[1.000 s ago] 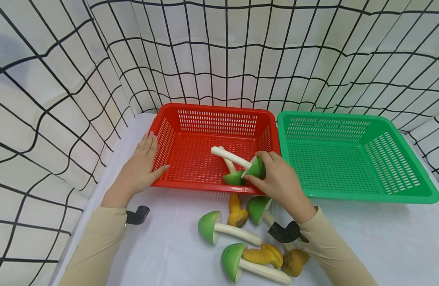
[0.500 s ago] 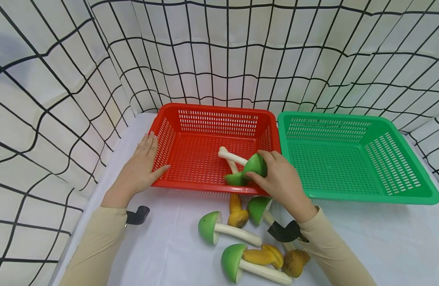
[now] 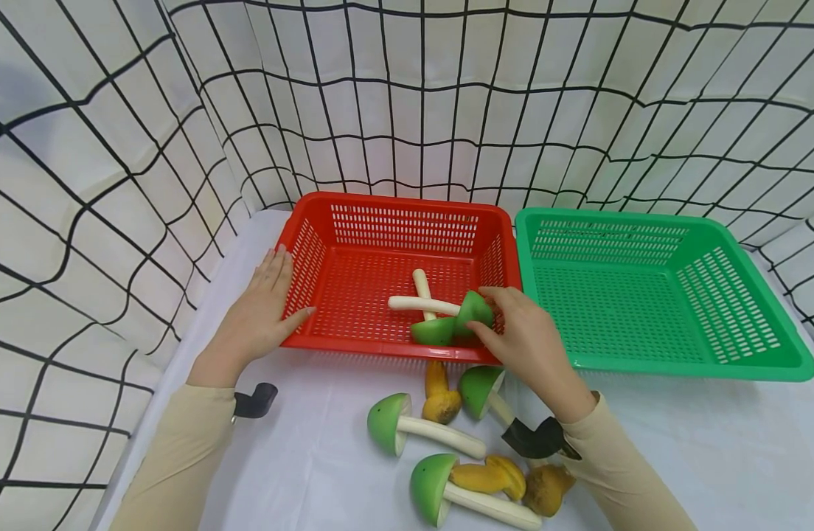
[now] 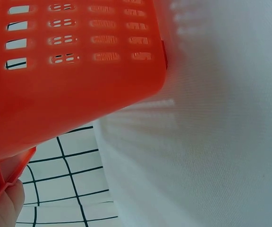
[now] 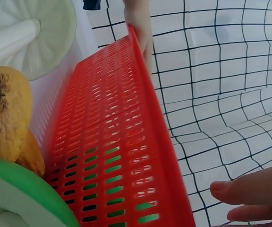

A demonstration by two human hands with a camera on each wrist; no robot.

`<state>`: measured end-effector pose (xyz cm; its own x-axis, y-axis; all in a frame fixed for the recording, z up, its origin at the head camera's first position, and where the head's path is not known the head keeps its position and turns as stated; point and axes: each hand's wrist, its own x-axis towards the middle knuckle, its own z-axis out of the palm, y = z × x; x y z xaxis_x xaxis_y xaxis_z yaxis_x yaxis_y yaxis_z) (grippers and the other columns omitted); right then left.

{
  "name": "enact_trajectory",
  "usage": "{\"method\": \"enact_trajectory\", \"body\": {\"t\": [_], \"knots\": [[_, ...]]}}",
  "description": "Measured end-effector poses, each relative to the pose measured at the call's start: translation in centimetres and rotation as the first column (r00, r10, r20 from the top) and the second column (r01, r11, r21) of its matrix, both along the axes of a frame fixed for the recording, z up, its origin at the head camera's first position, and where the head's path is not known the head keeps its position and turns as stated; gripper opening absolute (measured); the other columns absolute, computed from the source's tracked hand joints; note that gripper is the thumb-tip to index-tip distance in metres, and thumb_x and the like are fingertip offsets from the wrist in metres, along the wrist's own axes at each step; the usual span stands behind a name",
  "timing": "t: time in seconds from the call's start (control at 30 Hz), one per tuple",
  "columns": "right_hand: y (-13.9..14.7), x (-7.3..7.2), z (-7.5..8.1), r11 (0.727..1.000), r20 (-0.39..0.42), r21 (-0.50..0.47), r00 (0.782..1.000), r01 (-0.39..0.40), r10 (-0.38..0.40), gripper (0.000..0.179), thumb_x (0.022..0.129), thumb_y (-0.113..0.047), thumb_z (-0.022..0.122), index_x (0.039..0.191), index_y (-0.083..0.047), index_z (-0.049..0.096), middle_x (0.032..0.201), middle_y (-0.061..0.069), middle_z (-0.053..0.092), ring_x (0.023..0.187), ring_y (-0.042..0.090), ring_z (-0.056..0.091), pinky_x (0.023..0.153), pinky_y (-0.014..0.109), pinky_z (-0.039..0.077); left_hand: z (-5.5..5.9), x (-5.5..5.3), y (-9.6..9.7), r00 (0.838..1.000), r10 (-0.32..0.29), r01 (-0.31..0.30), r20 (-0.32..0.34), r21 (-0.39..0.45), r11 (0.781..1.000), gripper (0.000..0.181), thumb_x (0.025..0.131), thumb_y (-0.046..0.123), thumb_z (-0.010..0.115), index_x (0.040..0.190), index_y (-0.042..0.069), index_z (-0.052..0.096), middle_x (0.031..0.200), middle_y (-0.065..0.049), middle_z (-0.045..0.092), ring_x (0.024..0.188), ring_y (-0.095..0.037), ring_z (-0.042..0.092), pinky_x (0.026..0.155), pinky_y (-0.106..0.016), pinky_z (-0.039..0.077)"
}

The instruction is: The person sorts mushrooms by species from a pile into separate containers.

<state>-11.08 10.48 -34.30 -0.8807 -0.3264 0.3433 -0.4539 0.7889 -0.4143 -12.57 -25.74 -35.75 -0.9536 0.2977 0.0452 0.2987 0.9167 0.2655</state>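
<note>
My left hand (image 3: 261,306) rests on the left rim of the red basket (image 3: 394,346), fingers straight and thumb over the inside. In the left wrist view, fingers (image 4: 6,205) touch the rim's underside. Inside the basket lies a green-capped toy mushroom (image 3: 423,304), its white stem across a second one (image 3: 433,332). My right hand (image 3: 523,335) is at the upper mushroom's cap, over the basket's front right corner, thumb and fingers spread apart. The right wrist view shows spread fingers (image 5: 249,189) beyond the rim; the mushrooms there are mostly hidden by the basket wall.
A green basket (image 3: 672,365) stands against the red one's right side. In front on the white cloth lie several green-capped mushrooms (image 3: 387,424) and yellow-brown mushrooms (image 3: 440,402). Black netting (image 3: 420,88) over white cloth rises behind and at the left.
The upper mushroom has come down into the red basket, its stem swinging to point left across the other. My right hand's fingers have loosened from its cap. The left hand stays put.
</note>
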Motion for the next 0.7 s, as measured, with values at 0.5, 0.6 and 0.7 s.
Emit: {"method": "enact_trajectory", "body": {"t": [0.5,0.6,0.7], "knots": [[3.7,3.8,0.5,0.972,-0.082,-0.193,0.989,-0.136,0.123,0.031,0.067,0.003,0.081,0.093,-0.003,0.066,0.086,0.004,0.067,0.073,0.014,0.065,0.062,0.029,0.056,0.1,0.0,-0.1,1.000,-0.001,0.001,0.007,0.001,1.000,0.083,0.095,0.037,0.050,0.144,-0.016,0.008,0.152,-0.030,0.003,0.142,-0.039,-0.004,0.114,-0.047,0.005],[4.4,4.6,0.5,0.970,-0.038,-0.195,0.989,-0.148,0.143,0.032,0.068,0.003,0.081,0.095,-0.005,0.066,0.088,0.001,0.068,0.074,0.014,0.066,0.064,0.027,0.056,0.1,-0.1,0.0,1.000,0.001,-0.001,0.011,0.002,1.000,0.083,0.095,0.037,0.050,0.144,-0.015,0.008,0.152,-0.030,0.003,0.142,-0.039,-0.004,0.114,-0.047,0.005],[5.0,5.4,0.2,0.972,0.002,-0.181,0.988,-0.152,0.154,0.029,0.069,0.001,0.080,0.093,-0.008,0.066,0.089,-0.001,0.067,0.075,0.014,0.067,0.066,0.026,0.056,0.1,-0.1,0.0,1.000,0.006,-0.006,0.019,-0.001,1.000,0.083,0.095,0.038,0.050,0.144,-0.015,0.007,0.153,-0.029,0.003,0.142,-0.038,-0.004,0.114,-0.047,0.005]]}}
